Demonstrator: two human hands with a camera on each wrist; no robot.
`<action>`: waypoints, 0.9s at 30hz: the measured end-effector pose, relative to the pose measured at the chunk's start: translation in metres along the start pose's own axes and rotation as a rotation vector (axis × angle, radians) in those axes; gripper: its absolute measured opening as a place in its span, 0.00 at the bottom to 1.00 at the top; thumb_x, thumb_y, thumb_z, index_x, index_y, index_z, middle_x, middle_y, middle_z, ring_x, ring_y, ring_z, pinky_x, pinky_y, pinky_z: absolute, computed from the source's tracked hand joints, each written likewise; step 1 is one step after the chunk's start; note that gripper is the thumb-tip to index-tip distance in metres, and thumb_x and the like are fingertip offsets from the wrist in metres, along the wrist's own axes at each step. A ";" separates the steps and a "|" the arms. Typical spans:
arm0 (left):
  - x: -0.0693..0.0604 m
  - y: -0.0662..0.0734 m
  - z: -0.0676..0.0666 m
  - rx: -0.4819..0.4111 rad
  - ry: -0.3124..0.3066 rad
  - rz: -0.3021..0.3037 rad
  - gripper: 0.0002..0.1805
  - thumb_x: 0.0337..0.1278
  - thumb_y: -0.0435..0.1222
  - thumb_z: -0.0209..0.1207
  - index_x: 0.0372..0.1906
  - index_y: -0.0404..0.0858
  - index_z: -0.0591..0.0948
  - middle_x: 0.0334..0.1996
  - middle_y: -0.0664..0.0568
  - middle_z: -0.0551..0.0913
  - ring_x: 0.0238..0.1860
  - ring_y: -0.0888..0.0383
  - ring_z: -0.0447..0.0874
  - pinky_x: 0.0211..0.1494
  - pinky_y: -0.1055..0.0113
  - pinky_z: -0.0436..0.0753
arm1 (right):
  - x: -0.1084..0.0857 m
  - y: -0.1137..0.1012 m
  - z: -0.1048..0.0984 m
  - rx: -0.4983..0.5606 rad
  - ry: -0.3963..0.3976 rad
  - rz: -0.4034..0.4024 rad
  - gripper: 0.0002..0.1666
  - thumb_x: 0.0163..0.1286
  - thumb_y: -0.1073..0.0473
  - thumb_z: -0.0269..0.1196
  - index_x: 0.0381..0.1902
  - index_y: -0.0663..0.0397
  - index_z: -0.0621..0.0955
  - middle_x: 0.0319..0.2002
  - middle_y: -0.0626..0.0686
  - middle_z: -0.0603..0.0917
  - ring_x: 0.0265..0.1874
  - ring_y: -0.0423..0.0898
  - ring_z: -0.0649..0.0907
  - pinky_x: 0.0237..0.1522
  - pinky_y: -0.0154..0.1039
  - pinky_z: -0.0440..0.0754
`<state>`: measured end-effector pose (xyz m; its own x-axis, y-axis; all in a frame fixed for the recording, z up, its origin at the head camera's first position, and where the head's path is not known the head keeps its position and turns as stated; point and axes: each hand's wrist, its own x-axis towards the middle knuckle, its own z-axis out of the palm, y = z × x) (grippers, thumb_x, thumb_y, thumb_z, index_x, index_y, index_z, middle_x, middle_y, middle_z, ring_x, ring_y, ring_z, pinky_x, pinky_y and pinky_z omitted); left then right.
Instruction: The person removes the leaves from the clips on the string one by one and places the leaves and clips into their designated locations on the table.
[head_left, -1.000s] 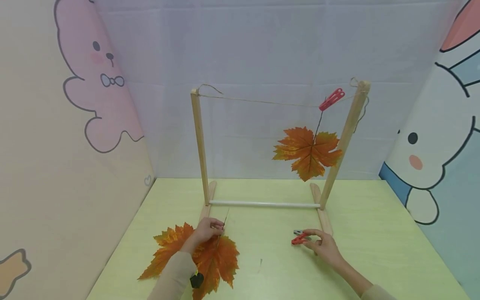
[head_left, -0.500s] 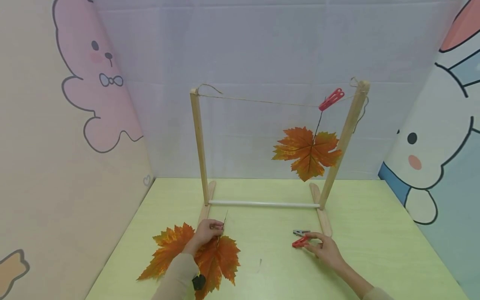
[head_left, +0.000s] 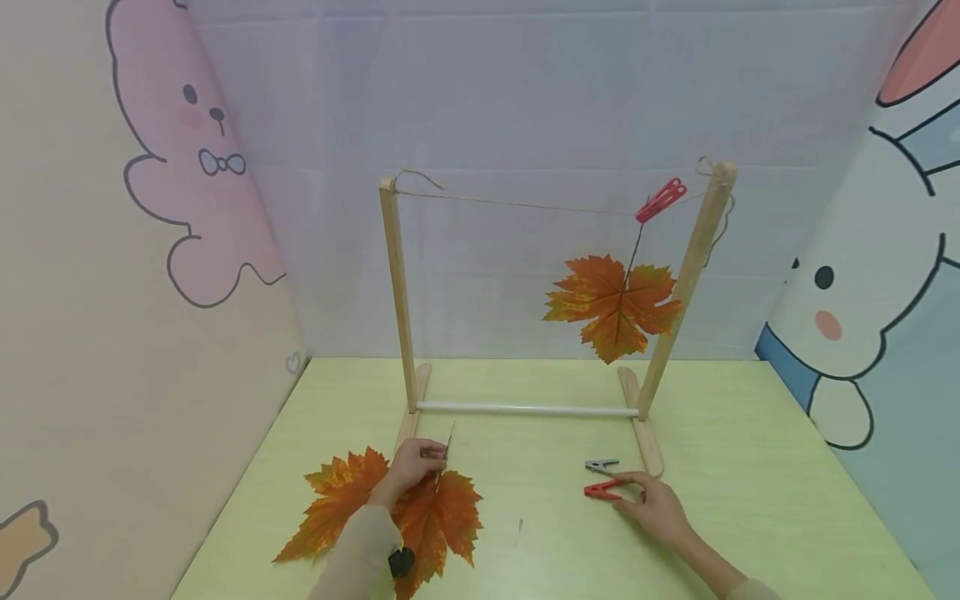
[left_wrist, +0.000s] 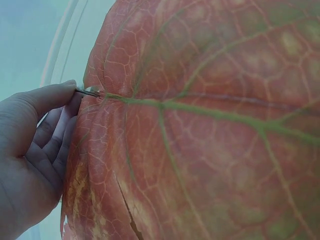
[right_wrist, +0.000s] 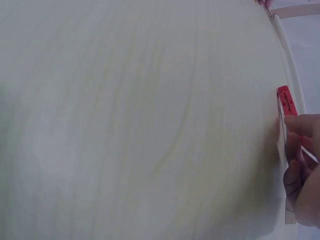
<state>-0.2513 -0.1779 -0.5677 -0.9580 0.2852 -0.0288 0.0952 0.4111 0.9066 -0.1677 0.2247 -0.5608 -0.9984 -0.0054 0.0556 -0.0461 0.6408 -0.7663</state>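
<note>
My left hand [head_left: 412,467] pinches the dark stem of an orange artificial maple leaf [head_left: 456,510] on the left of the table. In the left wrist view, thumb and fingers meet on the stem [left_wrist: 89,93], beside the veined leaf [left_wrist: 215,150]. Toward the right, my right hand [head_left: 658,508] pinches a red clothespin [head_left: 598,491] between thumb and fingers, low over the table. A grey clothespin [head_left: 600,464] lies just beyond it. The right wrist view has the red clothespin [right_wrist: 286,101] at the fingertips of the right hand [right_wrist: 305,165].
A second leaf [head_left: 337,504] lies left of my left forearm. Behind stands a wooden frame [head_left: 400,292] with a twine line [head_left: 517,203]. From the twine, another red clothespin [head_left: 660,201] holds a hanging leaf [head_left: 617,304]. A white rod [head_left: 525,409] joins the frame's feet.
The red clothespin in my right hand has shifted slightly toward me, leaving more of the grey clothespin in sight. My left hand has barely moved, still pinching the stem.
</note>
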 end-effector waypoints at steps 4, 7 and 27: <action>-0.001 0.006 0.004 0.016 0.028 -0.084 0.12 0.47 0.27 0.63 0.40 0.26 0.81 0.30 0.44 0.83 0.29 0.59 0.79 0.33 0.65 0.80 | -0.001 0.004 0.001 -0.025 0.009 -0.018 0.20 0.47 0.61 0.71 0.41 0.54 0.82 0.24 0.45 0.80 0.10 0.33 0.62 0.13 0.29 0.61; -0.002 0.009 0.006 0.025 0.045 -0.114 0.12 0.46 0.27 0.63 0.40 0.26 0.81 0.30 0.44 0.83 0.29 0.59 0.79 0.33 0.66 0.80 | -0.002 0.005 0.001 -0.035 0.014 -0.042 0.20 0.46 0.62 0.71 0.41 0.54 0.82 0.24 0.46 0.80 0.10 0.33 0.63 0.13 0.29 0.61; 0.001 0.001 0.010 0.083 0.098 -0.128 0.10 0.45 0.29 0.64 0.35 0.29 0.82 0.26 0.49 0.83 0.27 0.60 0.79 0.32 0.66 0.80 | 0.003 0.005 0.003 -0.159 0.067 -0.125 0.20 0.44 0.64 0.72 0.39 0.55 0.82 0.35 0.50 0.83 0.12 0.34 0.64 0.15 0.30 0.63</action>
<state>-0.2490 -0.1685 -0.5708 -0.9851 0.1422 -0.0971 -0.0112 0.5099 0.8602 -0.1707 0.2253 -0.5662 -0.9807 -0.0447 0.1906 -0.1587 0.7514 -0.6405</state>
